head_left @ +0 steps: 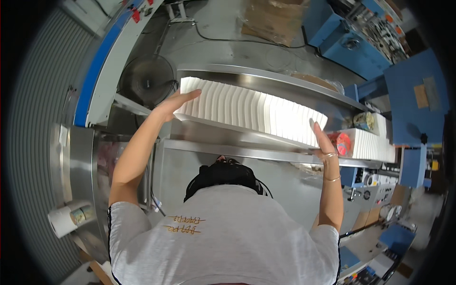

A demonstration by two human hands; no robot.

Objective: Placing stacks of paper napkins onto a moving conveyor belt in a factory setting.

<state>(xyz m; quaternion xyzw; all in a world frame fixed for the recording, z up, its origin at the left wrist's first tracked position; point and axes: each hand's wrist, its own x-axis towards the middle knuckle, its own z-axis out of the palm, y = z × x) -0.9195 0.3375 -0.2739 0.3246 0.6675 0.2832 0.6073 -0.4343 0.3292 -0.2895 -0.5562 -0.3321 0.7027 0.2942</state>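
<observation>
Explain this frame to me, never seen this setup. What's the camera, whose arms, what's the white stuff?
It is one picture from a wide fisheye camera worn on a person's head, looking down, so straight edges bend near the rim. No robot here: the grey shirt and both bare arms belong to the wearer. The left hand and right hand press flat against the two ends of a long row of white folded sheets, holding it between the palms above a steel trough of a machine. To the right, a second white stack lies on the same line. At lower left sits a roll of tape; a fan stands on the floor behind the machine.
</observation>
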